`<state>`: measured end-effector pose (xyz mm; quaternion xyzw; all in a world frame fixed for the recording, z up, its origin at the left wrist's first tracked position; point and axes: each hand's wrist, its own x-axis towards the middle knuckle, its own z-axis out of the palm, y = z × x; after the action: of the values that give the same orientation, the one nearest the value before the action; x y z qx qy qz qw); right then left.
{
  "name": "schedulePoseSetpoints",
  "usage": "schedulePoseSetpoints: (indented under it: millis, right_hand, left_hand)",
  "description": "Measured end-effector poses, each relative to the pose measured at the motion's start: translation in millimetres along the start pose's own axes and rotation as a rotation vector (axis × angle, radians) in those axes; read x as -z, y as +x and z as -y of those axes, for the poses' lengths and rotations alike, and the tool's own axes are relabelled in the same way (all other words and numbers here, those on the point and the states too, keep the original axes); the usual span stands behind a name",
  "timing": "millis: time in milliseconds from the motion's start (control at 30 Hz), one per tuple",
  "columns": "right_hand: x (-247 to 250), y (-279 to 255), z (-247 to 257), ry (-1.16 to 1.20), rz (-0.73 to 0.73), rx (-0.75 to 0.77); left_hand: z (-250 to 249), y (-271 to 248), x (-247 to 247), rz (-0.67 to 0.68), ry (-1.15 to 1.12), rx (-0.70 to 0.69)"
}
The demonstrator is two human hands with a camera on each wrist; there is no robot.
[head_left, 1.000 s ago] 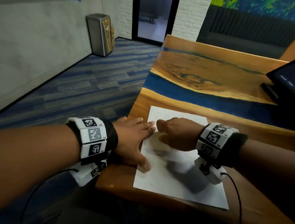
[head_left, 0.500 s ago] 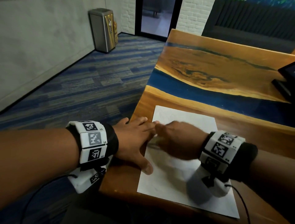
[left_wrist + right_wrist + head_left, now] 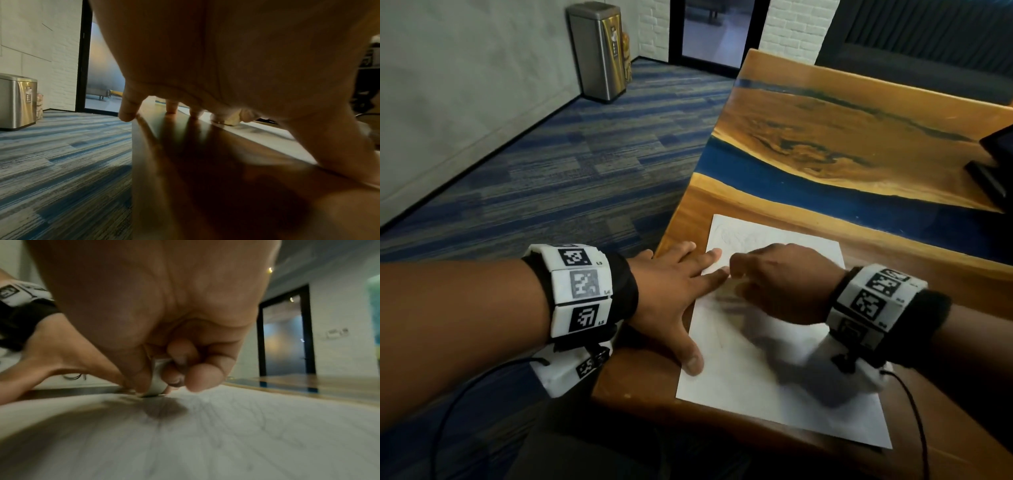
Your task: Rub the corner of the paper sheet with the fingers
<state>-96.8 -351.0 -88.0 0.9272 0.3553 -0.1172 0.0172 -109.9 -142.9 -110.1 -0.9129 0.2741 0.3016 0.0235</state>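
Wooden table [image 3: 808, 137] under me, white sheet of paper [image 3: 774, 394] at my six o'clock, long axis running twelve to six. My left hand [image 3: 671, 294] lies flat, fingers straight, pinning its nine o'clock edge. My right hand [image 3: 780, 284] pinches a small white eraser [image 3: 157, 382] down against the paper's upper left, just beside my left fingertips.

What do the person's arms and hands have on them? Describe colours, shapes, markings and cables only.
Both forearms are bare, with no sleeves. The left wrist and right wrist each carry a black band ringed with white blocks printed with black square codes. A white camera unit with a thin black cable hangs beneath each.
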Motion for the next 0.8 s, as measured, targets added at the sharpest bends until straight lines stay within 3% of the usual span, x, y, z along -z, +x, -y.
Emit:
schedulePoseSetpoints:
  millis: [167, 300, 433, 500, 567, 600, 700, 733, 800]
  right_hand:
    - [-8.9, -17.7, 32.7, 0.001, 0.032, 0.301]
    - [-1.0, -7.4, 0.3, -0.045, -0.048, 0.043]
    - [-12.0, -22.6, 31.5, -0.019, 0.020, 0.313]
    - [-5.6, -17.0, 19.1, -0.050, 0.015, 0.200]
    - [-3.8, -10.0, -1.4, -0.088, -0.089, 0.067]
    - [-6.0, -11.0, -2.2, -0.077, -0.114, 0.087]
    - [-14.7, -23.8, 28.7, -0.032, 0.008, 0.301]
    - [-13.9, -26.9, 34.2, -0.045, 0.033, 0.312]
    - [-6.7, -21.6, 22.8, -0.040, 0.004, 0.195]
  left_hand:
    - [-0.1, 1.7, -0.6, 0.008, 0.019, 0.006]
    - [-0.3, 1.5, -1.0, 0.011, 0.032, 0.004]
    - [-1.1, 1.7, -0.5, 0.018, 0.040, 0.013]
    - [-1.5, 2.6, 0.2, 0.016, 0.051, 0.008]
    - [-1.1, 3.3, 0.5, 0.013, 0.059, 0.003]
    - [-1.3, 3.1, 0.5, 0.014, 0.057, 0.002]
    - [-1.7, 2.2, 1.4, 0.033, 0.060, 0.008]
    - [-2.3, 1.9, 2.0, 0.035, 0.067, 0.009]
    - [-3.6, 1.5, 2.5, 0.031, 0.082, 0.005]
